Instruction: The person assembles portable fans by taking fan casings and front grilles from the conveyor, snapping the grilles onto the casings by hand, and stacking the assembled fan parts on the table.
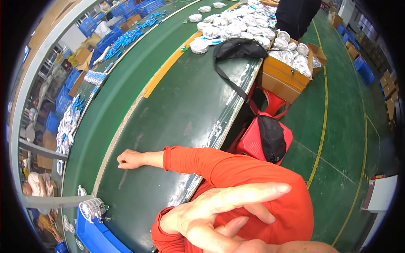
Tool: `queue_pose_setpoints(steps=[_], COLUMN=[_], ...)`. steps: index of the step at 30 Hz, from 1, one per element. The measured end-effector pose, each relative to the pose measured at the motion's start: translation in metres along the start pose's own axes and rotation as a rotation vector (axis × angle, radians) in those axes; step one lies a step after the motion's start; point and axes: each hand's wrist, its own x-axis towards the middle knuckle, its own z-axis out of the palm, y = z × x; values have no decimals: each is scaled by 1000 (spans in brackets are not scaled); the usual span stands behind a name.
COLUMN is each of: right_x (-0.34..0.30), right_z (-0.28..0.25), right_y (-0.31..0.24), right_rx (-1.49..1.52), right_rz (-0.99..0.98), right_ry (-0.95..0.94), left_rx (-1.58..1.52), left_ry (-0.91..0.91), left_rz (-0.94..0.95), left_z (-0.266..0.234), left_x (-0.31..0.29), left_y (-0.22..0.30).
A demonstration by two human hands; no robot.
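My left hand (211,211) is raised very close in the foreground, empty. Its fingers are spread and point right, one stretched out straight; its lower part runs off the bottom edge. My right arm, in a red sleeve, reaches across the dark green worktable (168,114). At its end my right hand (130,159) rests on the tabletop, fingers curled in, with nothing showing in them. Nearest to it, at the lower left, a stack of white round fan cages (92,208) stands by a blue bin (95,236).
White fan heads (232,31) crowd the table's far end, beside a black bag (238,49). A cardboard box (287,78) of fan parts stands above a red stool (265,137) with a black strap across it. Left runs a green conveyor belt (114,95); a person (297,17) stands far right.
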Motion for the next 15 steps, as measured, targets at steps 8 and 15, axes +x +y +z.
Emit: queue_pose_setpoints(steps=[8,15], right_x=[2,0], right_z=[3,-1], right_y=[-9,-10], right_rx=[15,61], right_rz=[56,84], right_ry=[-41,-56], left_rx=[-213,-168], left_ry=[-646,-445], left_rz=[-454,-402], left_z=[-56,-48], left_x=[17,12], left_y=[8,12])
